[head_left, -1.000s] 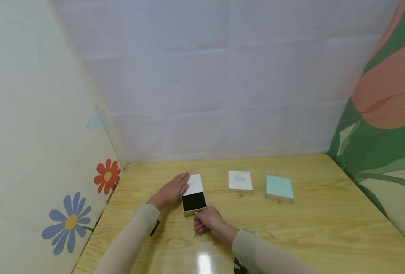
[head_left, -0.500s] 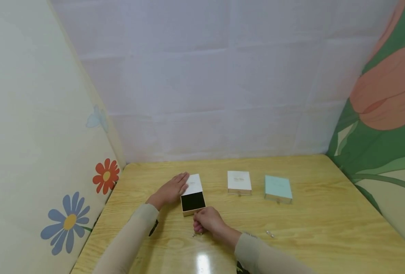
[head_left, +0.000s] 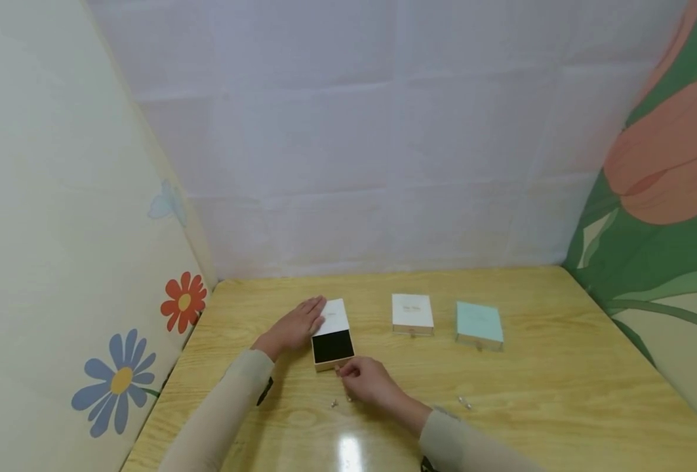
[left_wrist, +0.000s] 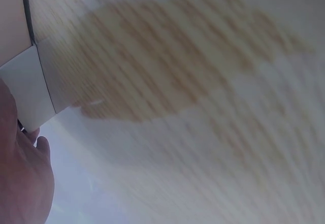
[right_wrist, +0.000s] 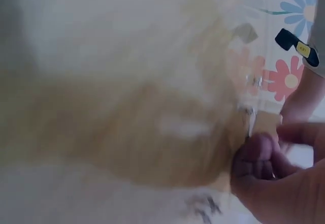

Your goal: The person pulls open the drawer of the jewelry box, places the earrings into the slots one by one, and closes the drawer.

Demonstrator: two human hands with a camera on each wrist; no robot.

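A white drawer box [head_left: 336, 314] stands on the table's left side, its black-lined drawer [head_left: 333, 347] pulled partway out toward me. My left hand [head_left: 294, 326] rests flat on the sleeve's left part with straight fingers; the left wrist view shows this hand [left_wrist: 25, 176] at the white box [left_wrist: 31, 82]. At the drawer's front, my right hand [head_left: 370, 381] pinches the small pull tab between thumb and forefinger, the tab mostly hidden. The right wrist view shows that hand [right_wrist: 277, 178] with its other fingers curled. Small shiny pieces, perhaps earrings [head_left: 334, 403], lie just below it.
A second white box [head_left: 412, 311] and a mint-green box [head_left: 479, 322] stand closed farther right. Another small shiny piece [head_left: 465, 402] lies on the wooden table [head_left: 537, 373] right of my forearm. Flowered panels [head_left: 147, 314] border the sides, and a white sheet [head_left: 383, 164] hangs behind.
My right hand has shifted slightly right and turned, opening a gap between thumb and forefinger and uncovering more of the small shiny pieces. Left hand, box and drawer have stayed put.
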